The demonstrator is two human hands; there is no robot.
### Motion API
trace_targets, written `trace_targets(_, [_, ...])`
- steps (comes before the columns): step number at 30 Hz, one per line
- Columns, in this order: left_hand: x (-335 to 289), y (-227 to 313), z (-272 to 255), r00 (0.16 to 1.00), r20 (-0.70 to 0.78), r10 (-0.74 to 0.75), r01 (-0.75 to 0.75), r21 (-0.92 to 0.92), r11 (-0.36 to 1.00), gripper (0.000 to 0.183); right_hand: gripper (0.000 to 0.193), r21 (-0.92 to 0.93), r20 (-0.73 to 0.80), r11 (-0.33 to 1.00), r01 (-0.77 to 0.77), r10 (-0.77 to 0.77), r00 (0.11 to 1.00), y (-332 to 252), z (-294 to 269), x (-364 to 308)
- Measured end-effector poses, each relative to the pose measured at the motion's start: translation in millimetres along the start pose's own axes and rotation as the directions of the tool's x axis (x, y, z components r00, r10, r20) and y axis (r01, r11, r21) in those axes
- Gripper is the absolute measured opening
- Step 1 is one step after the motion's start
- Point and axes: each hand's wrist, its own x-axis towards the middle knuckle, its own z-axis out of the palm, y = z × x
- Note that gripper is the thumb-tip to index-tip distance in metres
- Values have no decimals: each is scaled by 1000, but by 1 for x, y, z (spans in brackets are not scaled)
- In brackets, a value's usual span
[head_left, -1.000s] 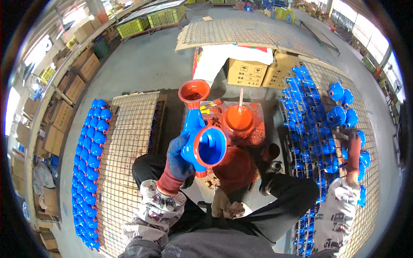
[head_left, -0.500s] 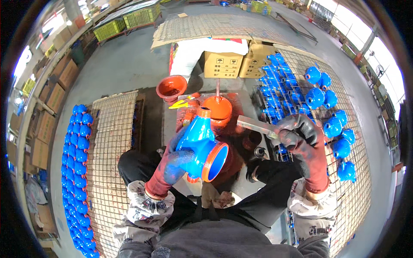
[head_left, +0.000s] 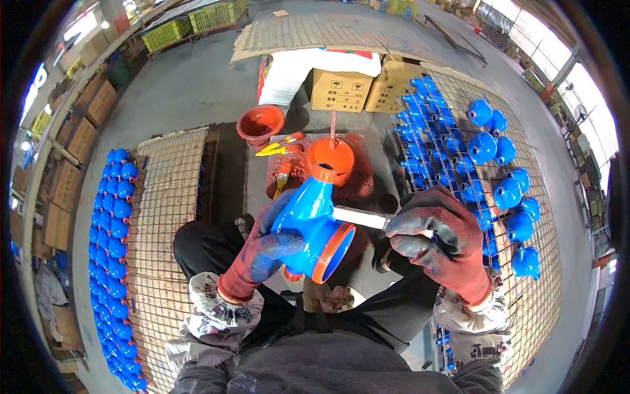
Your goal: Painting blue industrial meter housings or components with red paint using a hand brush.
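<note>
My left hand [head_left: 266, 253], in a dark red glove with a black coating, is closed around the side of a glossy blue pipe fitting [head_left: 303, 230]. The fitting has orange threaded ends, one pointing up and a wider one facing right. In my right hand [head_left: 436, 240], gloved alike, the fingers are closed on a flat, pale metal bar [head_left: 362, 217]. Its free end meets the fitting's right side, just above the wide opening. Behind the fitting stands an orange pot of paint [head_left: 335, 157] with a stick upright in it.
Yellow-handled brushes [head_left: 281, 150] lie beside the pot, near a red-brown bowl [head_left: 260, 125]. Blue fittings stand in rows on the left mesh rack [head_left: 167, 249]; more sit on the right mesh rack [head_left: 525, 308]. Cardboard boxes [head_left: 340, 90] and a white sack [head_left: 289, 72] are ahead.
My right hand has moved left and slightly down, bringing the bar from apart to against the fitting. My left hand still holds the fitting, now slightly more to the right.
</note>
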Motion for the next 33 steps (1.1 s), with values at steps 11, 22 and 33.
trace_targets(11, [-2, 8, 3, 999, -15, -39, 39, 56, 998, 78, 39, -57, 30, 996, 72, -70, 997, 8, 9, -5])
trace_targets(22, [-1, 10, 5, 999, -37, -35, 44, 264, 963, 86, 49, 455, 163, 792, -407, 375, 913, 4, 23, -6])
trace_targets(33, [-6, 9, 9, 999, -51, -19, 30, 222, 975, 93, 31, 353, 11, 887, -297, 314, 949, 1, 49, -17])
